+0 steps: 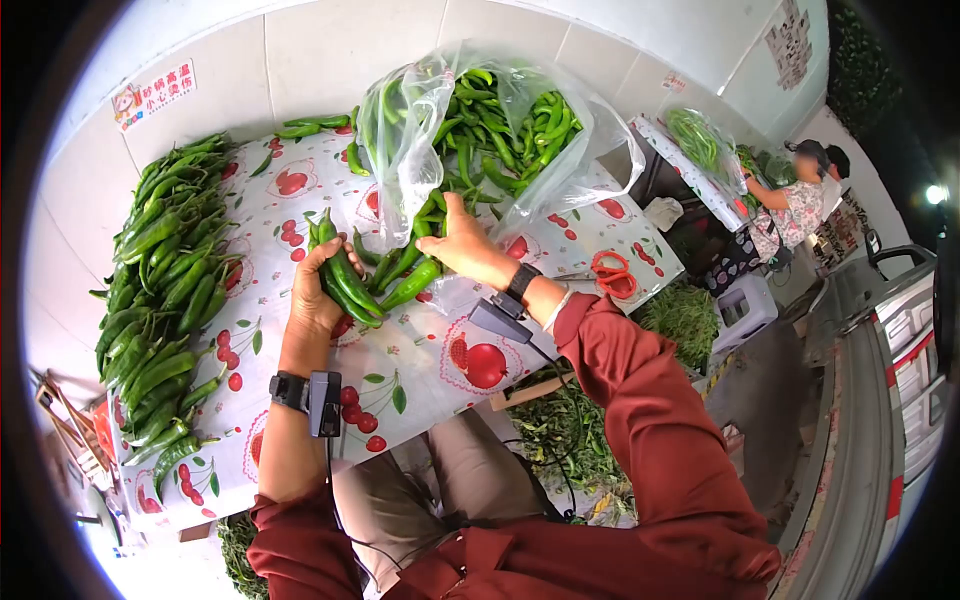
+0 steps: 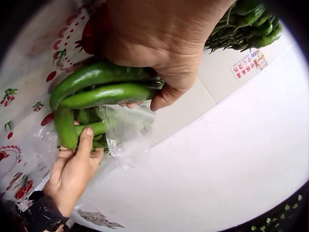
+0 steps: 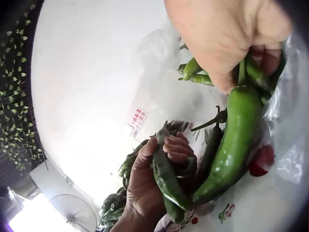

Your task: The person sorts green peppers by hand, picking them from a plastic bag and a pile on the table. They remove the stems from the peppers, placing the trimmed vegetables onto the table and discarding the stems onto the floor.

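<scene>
My left hand [image 1: 316, 292] grips a few long green chili peppers [image 1: 348, 285], stems up and tips pointing down toward me. Just to their right, my right hand [image 1: 470, 243] holds several more by the stem end, including a thick bright green pepper [image 3: 234, 135]. The right hand is at the mouth of a clear plastic bag [image 1: 403, 120], which lies open with many loose peppers [image 1: 490, 125] inside. In the right wrist view, the thick pepper's tip comes right beside the left hand's peppers. A long layered row of peppers [image 1: 165, 270] lies along the table's left side.
Red-handled scissors [image 1: 614, 275] lie right of my right forearm. A cherry-patterned tablecloth [image 1: 420, 365] covers the table, against a tiled wall [image 1: 340, 45]. Beyond the right end, a person [image 1: 795, 205] works by another table with bagged greens [image 1: 697, 138]. A pale stool [image 1: 743, 308] stands below.
</scene>
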Demonstrator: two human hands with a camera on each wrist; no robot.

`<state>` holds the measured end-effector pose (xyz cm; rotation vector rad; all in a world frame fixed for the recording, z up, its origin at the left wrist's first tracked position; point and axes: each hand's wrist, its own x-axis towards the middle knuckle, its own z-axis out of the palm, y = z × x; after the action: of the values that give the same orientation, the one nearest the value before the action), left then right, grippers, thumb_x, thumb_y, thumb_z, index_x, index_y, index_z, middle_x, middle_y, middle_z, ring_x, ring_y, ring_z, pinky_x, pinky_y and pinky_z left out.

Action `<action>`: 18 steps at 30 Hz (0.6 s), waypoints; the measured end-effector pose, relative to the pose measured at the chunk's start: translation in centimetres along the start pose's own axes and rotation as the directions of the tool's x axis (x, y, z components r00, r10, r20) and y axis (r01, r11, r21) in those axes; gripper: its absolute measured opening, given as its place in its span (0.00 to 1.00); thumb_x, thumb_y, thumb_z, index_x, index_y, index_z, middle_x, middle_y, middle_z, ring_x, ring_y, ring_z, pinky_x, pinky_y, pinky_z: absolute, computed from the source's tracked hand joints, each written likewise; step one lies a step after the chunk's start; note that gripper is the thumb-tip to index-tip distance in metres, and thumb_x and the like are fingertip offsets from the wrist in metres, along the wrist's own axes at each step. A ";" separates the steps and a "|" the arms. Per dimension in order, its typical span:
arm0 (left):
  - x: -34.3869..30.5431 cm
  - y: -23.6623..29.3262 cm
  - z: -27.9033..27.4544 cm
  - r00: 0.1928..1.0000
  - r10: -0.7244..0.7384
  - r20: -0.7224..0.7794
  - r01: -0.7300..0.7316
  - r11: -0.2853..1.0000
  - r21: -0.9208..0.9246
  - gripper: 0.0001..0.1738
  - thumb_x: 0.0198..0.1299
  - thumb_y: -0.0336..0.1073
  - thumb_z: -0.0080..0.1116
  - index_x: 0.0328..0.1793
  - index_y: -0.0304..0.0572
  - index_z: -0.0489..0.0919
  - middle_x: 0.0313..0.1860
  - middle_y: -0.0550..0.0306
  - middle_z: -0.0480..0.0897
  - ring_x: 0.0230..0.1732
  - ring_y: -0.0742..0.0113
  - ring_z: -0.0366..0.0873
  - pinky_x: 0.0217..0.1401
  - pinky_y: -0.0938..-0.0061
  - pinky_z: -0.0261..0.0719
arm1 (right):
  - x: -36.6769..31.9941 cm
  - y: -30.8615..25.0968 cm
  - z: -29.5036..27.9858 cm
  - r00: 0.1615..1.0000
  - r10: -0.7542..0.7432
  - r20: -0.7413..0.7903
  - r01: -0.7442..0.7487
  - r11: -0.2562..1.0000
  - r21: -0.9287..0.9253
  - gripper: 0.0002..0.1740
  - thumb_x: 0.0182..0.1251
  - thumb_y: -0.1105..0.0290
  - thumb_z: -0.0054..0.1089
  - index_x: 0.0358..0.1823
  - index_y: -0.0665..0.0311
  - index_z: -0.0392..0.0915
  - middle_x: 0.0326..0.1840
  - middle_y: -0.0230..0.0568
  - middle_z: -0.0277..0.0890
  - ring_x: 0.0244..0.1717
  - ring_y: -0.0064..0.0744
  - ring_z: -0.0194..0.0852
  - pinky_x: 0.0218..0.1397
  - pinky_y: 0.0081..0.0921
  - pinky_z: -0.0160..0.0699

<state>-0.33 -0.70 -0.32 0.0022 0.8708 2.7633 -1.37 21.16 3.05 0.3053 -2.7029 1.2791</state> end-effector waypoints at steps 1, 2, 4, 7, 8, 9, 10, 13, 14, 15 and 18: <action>0.0 0.1 -0.2 1.000 0.006 0.015 -0.006 1.000 -0.004 0.14 0.51 0.31 0.58 0.43 0.35 0.71 0.31 0.57 0.74 0.30 0.67 0.73 0.35 0.74 0.76 | -0.5 -0.1 0.1 1.000 0.000 0.002 0.000 1.000 0.008 0.39 0.51 0.68 0.63 0.61 0.70 0.51 0.48 0.57 0.70 0.48 0.46 0.72 0.52 0.32 0.69; 0.0 0.1 -0.3 1.000 0.007 0.009 -0.007 1.000 0.002 0.14 0.51 0.31 0.58 0.43 0.35 0.71 0.31 0.57 0.74 0.30 0.67 0.73 0.35 0.74 0.76 | -1.0 -0.1 0.3 0.999 -0.031 0.032 0.031 0.999 -0.013 0.39 0.52 0.68 0.62 0.62 0.70 0.50 0.46 0.57 0.70 0.46 0.46 0.73 0.50 0.33 0.70; 0.0 0.3 -0.5 1.000 0.022 0.021 -0.022 1.000 -0.004 0.16 0.51 0.31 0.58 0.45 0.33 0.70 0.31 0.56 0.74 0.30 0.66 0.73 0.38 0.73 0.75 | -2.1 -0.6 0.5 0.993 -0.038 0.113 0.049 0.994 -0.095 0.39 0.53 0.70 0.60 0.64 0.68 0.49 0.38 0.53 0.71 0.37 0.43 0.75 0.41 0.33 0.72; 0.0 0.4 -0.6 1.000 0.022 0.017 -0.021 0.999 -0.035 0.15 0.51 0.31 0.58 0.44 0.34 0.71 0.31 0.56 0.74 0.30 0.66 0.73 0.37 0.71 0.76 | -3.1 -0.3 0.6 0.975 -0.200 0.093 0.202 0.979 -0.014 0.38 0.52 0.71 0.58 0.63 0.68 0.48 0.31 0.60 0.73 0.32 0.56 0.75 0.36 0.41 0.72; 0.0 0.5 -0.7 1.000 0.024 0.012 -0.024 0.999 -0.030 0.15 0.51 0.31 0.58 0.44 0.34 0.71 0.31 0.56 0.74 0.30 0.66 0.73 0.37 0.71 0.76 | -3.3 -0.2 0.2 0.980 -0.138 0.146 0.134 0.990 0.035 0.37 0.54 0.73 0.58 0.65 0.61 0.51 0.31 0.44 0.65 0.31 0.33 0.70 0.36 0.28 0.71; 0.1 0.5 -0.8 0.999 0.026 0.021 -0.025 0.999 -0.039 0.15 0.51 0.31 0.58 0.43 0.34 0.71 0.31 0.56 0.74 0.30 0.65 0.73 0.37 0.71 0.76 | -3.3 0.1 0.0 0.974 -0.178 0.139 0.175 0.984 0.034 0.35 0.54 0.73 0.59 0.64 0.61 0.54 0.32 0.38 0.65 0.32 0.28 0.68 0.36 0.25 0.70; 0.0 0.5 -0.9 0.999 0.028 0.028 -0.026 0.998 -0.050 0.15 0.51 0.31 0.58 0.43 0.34 0.71 0.31 0.56 0.74 0.30 0.65 0.73 0.37 0.71 0.76 | -3.2 0.5 -0.4 0.975 -0.149 0.164 0.136 0.987 0.090 0.34 0.55 0.74 0.58 0.64 0.60 0.55 0.32 0.35 0.65 0.33 0.25 0.68 0.36 0.23 0.70; 0.0 0.4 -0.9 1.000 0.022 0.001 -0.022 0.998 -0.055 0.14 0.50 0.32 0.58 0.43 0.35 0.71 0.31 0.56 0.74 0.30 0.66 0.73 0.37 0.71 0.76 | -2.9 2.4 -1.1 0.977 -0.189 0.100 0.141 0.922 0.360 0.26 0.59 0.71 0.56 0.60 0.62 0.63 0.30 0.33 0.71 0.29 0.22 0.71 0.31 0.21 0.71; 0.0 0.4 -0.8 1.000 0.024 -0.003 -0.024 0.998 -0.062 0.14 0.50 0.32 0.58 0.43 0.35 0.71 0.31 0.56 0.74 0.30 0.66 0.73 0.37 0.71 0.76 | -3.1 2.7 -1.8 0.986 -0.126 0.110 0.076 0.923 0.378 0.24 0.60 0.71 0.55 0.59 0.62 0.63 0.30 0.32 0.71 0.29 0.20 0.72 0.29 0.19 0.71; -0.1 0.4 -0.7 1.000 0.025 -0.005 -0.026 0.998 -0.063 0.15 0.50 0.31 0.58 0.43 0.33 0.71 0.31 0.56 0.74 0.30 0.65 0.73 0.38 0.71 0.76 | -3.4 2.3 -2.8 0.991 -0.062 0.120 0.010 0.919 0.394 0.23 0.62 0.71 0.55 0.59 0.62 0.64 0.30 0.31 0.72 0.28 0.19 0.73 0.28 0.17 0.71; -0.1 0.4 -0.7 1.000 0.026 0.003 -0.025 0.996 -0.081 0.16 0.51 0.31 0.58 0.44 0.32 0.71 0.31 0.55 0.75 0.30 0.65 0.73 0.38 0.72 0.75 | -3.4 3.2 -4.7 0.998 -0.004 0.067 -0.023 0.918 0.396 0.20 0.65 0.69 0.52 0.57 0.65 0.64 0.34 0.34 0.76 0.29 0.19 0.75 0.25 0.16 0.72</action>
<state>-0.40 -1.39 -0.68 0.0052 0.7625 2.8192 1.34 27.17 2.89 0.3817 -2.4754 1.8493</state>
